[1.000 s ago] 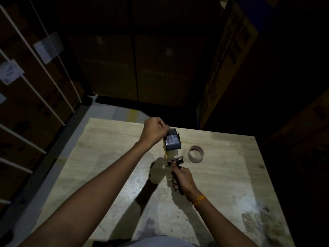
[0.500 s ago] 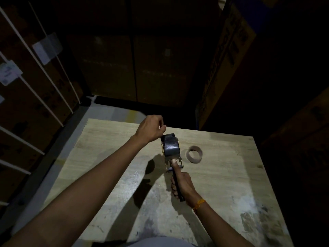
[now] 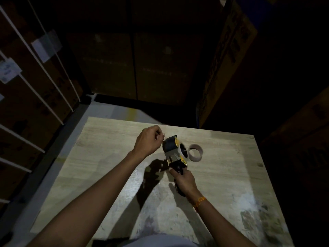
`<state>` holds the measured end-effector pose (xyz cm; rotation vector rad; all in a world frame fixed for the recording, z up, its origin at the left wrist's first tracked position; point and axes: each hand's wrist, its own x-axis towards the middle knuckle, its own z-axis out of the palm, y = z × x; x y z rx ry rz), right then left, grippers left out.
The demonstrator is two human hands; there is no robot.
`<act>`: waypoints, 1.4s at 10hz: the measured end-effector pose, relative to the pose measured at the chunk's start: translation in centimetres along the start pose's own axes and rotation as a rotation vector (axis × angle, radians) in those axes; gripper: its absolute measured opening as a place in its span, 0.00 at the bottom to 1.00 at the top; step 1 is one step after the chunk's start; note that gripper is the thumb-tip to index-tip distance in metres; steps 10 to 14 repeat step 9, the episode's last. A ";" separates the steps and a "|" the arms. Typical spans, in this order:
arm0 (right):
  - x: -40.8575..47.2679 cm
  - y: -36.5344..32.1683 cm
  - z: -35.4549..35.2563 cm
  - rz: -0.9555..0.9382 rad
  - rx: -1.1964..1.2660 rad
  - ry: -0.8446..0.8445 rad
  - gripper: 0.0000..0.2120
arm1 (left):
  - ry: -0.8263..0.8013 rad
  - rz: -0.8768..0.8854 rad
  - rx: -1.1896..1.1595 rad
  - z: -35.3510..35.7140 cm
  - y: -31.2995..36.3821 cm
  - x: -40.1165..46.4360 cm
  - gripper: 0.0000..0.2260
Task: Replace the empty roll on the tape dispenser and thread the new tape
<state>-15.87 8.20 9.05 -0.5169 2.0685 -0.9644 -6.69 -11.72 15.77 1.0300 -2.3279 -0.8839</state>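
Note:
A hand-held tape dispenser point(image 3: 175, 157) with a yellow frame is held above a pale wooden table point(image 3: 110, 157). My right hand point(image 3: 185, 180) grips its black handle from below. A dark tape roll point(image 3: 170, 145) sits on the dispenser's hub, with the core opening facing right. My left hand point(image 3: 148, 140) is at the roll's upper left, fingers pinched together at the roll's edge; in the dim light I cannot tell whether they hold the tape's end. The empty cardboard roll point(image 3: 195, 152) lies on the table just right of the dispenser.
Tall cardboard boxes point(image 3: 135, 59) stand beyond the table's far edge and along the right side point(image 3: 226, 65). Strapped boxes with white labels point(image 3: 35, 77) line the left. The grey floor point(image 3: 106, 111) shows past the table's left edge. The scene is dark.
The dispenser has tilted so the roll's open core now faces right. My left hand shifted slightly left off the roll's top, fingers pinched at its edge. The right hand kept its grip.

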 end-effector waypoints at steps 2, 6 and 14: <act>1.6 2.2 1.1 -0.090 -0.154 -0.008 0.13 | -0.069 -0.159 0.008 1.7 -2.4 -3.7 0.07; 3.8 7.5 5.7 -0.068 -0.342 -0.103 0.22 | -0.499 -0.453 0.097 4.5 -4.6 -9.1 0.12; 3.3 5.7 4.0 0.003 -0.669 -0.315 0.29 | -0.572 -0.417 0.169 5.9 -5.4 -10.1 0.10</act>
